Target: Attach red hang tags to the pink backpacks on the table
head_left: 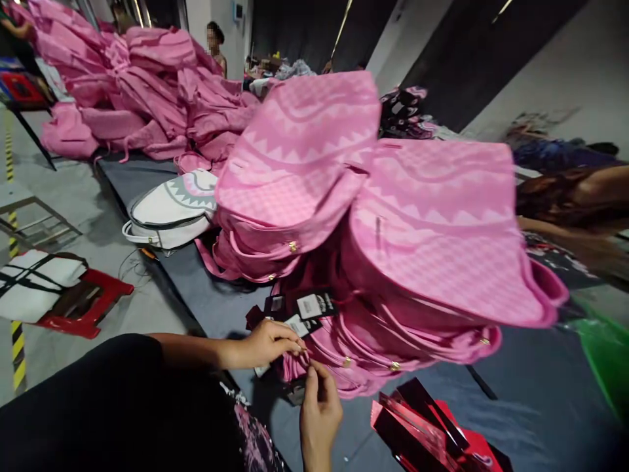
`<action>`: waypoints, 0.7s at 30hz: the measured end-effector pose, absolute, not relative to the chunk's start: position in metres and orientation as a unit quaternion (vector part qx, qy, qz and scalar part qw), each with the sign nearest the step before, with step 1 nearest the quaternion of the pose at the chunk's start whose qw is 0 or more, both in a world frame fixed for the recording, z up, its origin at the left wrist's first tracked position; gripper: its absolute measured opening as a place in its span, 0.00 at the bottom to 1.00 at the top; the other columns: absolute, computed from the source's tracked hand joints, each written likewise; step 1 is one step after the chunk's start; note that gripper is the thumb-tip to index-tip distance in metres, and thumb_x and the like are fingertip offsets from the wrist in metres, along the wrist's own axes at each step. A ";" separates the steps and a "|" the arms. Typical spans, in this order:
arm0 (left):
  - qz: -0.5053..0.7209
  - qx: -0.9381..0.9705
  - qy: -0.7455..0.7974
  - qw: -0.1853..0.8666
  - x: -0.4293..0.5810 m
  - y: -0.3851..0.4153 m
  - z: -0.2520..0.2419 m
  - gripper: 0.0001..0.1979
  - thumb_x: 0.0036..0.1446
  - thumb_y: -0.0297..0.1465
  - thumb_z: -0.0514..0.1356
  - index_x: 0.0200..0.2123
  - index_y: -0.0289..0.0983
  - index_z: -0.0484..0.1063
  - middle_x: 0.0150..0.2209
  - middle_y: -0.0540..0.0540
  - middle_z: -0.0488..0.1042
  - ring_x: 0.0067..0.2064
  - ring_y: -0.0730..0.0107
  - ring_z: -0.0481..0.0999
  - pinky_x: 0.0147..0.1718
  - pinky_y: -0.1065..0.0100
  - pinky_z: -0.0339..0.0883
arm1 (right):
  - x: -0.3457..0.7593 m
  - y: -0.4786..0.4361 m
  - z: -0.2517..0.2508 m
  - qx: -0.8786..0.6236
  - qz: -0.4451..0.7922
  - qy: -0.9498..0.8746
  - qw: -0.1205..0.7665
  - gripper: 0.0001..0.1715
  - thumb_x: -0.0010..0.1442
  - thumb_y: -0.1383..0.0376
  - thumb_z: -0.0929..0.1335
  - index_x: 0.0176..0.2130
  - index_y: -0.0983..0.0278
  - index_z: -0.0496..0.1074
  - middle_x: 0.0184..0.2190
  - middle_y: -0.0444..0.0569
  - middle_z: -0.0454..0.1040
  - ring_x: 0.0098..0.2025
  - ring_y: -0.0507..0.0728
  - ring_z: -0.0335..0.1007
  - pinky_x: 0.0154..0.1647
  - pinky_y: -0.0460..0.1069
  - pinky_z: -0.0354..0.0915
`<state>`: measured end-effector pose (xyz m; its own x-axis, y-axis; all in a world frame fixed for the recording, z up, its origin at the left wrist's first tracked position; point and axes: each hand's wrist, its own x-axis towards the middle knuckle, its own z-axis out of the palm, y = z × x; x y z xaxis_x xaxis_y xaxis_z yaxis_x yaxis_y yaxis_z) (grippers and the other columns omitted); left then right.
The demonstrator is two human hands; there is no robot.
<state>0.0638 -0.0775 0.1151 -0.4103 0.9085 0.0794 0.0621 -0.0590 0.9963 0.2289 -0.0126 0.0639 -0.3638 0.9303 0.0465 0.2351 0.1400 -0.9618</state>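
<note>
My left hand (265,342) is closed in a pinch at the near end of a stack of pink backpacks. Close by it, the thumb and finger of my right hand (320,410) are pinched together. Their fingertips almost meet over a small bunch of pink fabric (293,366); whatever thin thing they hold is too small to make out. Black hang tags with white labels (314,306) lie just beyond my left hand, against the bags. The nearest pink backpack (432,229) rests on top of the stack, its front printed with a pale zigzag pattern.
Another pink backpack (295,157) stands to the left, beside a white and grey backpack (171,206). Many more form a large pile (147,85) at the far left. Red and black packaging (432,426) lies near right on the grey tabletop (531,373). A person's arm (599,190) reaches in at right.
</note>
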 end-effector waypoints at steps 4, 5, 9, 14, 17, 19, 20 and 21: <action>0.641 0.273 0.617 0.366 -0.048 -0.160 0.109 0.15 0.54 0.39 0.64 0.39 0.33 0.79 0.30 0.45 0.79 0.29 0.71 0.75 0.30 0.71 0.69 | 0.118 -0.062 0.051 -0.433 0.575 -0.645 0.256 0.25 0.54 0.47 0.69 0.40 0.64 0.75 0.39 0.54 0.79 0.40 0.61 0.74 0.43 0.54 0.68; 0.647 0.249 0.632 0.347 -0.077 -0.178 0.104 0.16 0.53 0.40 0.64 0.39 0.34 0.78 0.29 0.46 0.78 0.29 0.71 0.75 0.30 0.71 0.68 | 0.091 -0.073 0.046 -0.435 0.605 -0.627 0.227 0.27 0.51 0.46 0.70 0.40 0.64 0.74 0.37 0.54 0.79 0.37 0.60 0.75 0.39 0.53 0.69; 0.602 0.232 0.717 0.266 -0.189 -0.227 0.084 0.13 0.55 0.39 0.60 0.36 0.35 0.76 0.28 0.47 0.77 0.30 0.69 0.75 0.30 0.70 0.67 | 0.008 -0.103 0.036 -0.455 0.647 -0.588 0.170 0.31 0.43 0.45 0.73 0.39 0.65 0.73 0.32 0.52 0.78 0.30 0.57 0.73 0.31 0.50 0.65; 0.457 0.287 0.805 0.247 -0.269 -0.237 0.066 0.13 0.60 0.29 0.54 0.37 0.35 0.79 0.32 0.47 0.80 0.34 0.67 0.77 0.35 0.70 0.65 | -0.039 -0.126 0.043 -0.435 0.635 -0.618 0.160 0.28 0.49 0.48 0.72 0.42 0.65 0.72 0.34 0.51 0.77 0.31 0.56 0.73 0.33 0.50 0.67; 0.426 0.284 0.815 0.273 -0.293 -0.227 0.051 0.12 0.58 0.25 0.55 0.36 0.36 0.79 0.32 0.48 0.80 0.35 0.67 0.76 0.36 0.70 0.64 | -0.056 -0.131 0.041 -0.414 0.616 -0.654 0.147 0.26 0.52 0.48 0.70 0.42 0.64 0.72 0.35 0.51 0.77 0.33 0.57 0.73 0.34 0.50 0.67; 0.403 0.255 0.837 0.267 -0.311 -0.223 0.040 0.11 0.58 0.24 0.55 0.35 0.35 0.79 0.34 0.46 0.80 0.38 0.66 0.75 0.39 0.69 0.64 | -0.067 -0.128 0.036 -0.402 0.588 -0.689 0.136 0.24 0.53 0.49 0.68 0.41 0.64 0.72 0.36 0.51 0.76 0.35 0.58 0.73 0.36 0.51 0.67; 0.392 0.239 0.849 0.263 -0.322 -0.223 0.035 0.11 0.59 0.24 0.56 0.35 0.35 0.79 0.36 0.46 0.80 0.39 0.65 0.75 0.40 0.68 0.64 | -0.074 -0.126 0.032 -0.398 0.571 -0.706 0.130 0.23 0.53 0.49 0.67 0.41 0.64 0.72 0.37 0.52 0.76 0.35 0.58 0.73 0.37 0.52 0.67; 0.382 0.226 0.858 0.259 -0.334 -0.225 0.031 0.10 0.60 0.24 0.56 0.35 0.35 0.79 0.38 0.45 0.80 0.41 0.65 0.75 0.42 0.67 0.64 | -0.080 -0.124 0.028 -0.393 0.557 -0.721 0.123 0.23 0.53 0.50 0.67 0.41 0.64 0.72 0.38 0.52 0.77 0.36 0.58 0.72 0.38 0.52 0.67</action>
